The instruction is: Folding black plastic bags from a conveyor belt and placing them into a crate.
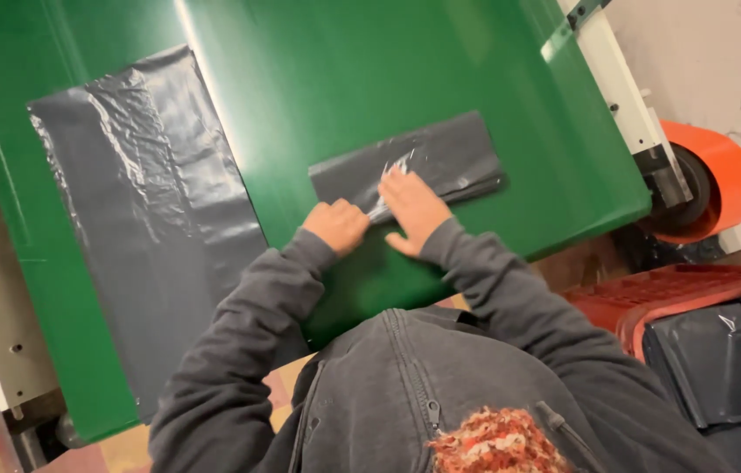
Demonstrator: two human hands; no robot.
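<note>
The folded grey plastic bag (423,166) lies on the green table (344,70), long axis running left-right – the right hand (414,210) presses flat and open on its near edge, the left hand (337,226) curled just beside it, seemingly pinching that edge.

Both arms reach forward in grey sleeves, elbows out, forearms angling in so the hands meet close together. Left hand (336,225) is curled into a loose fist, knuckles up. Right hand (412,207) lies flat, palm down, fingers together and pointing away from the body. The two hands sit just beside each other, nearly touching.
</note>
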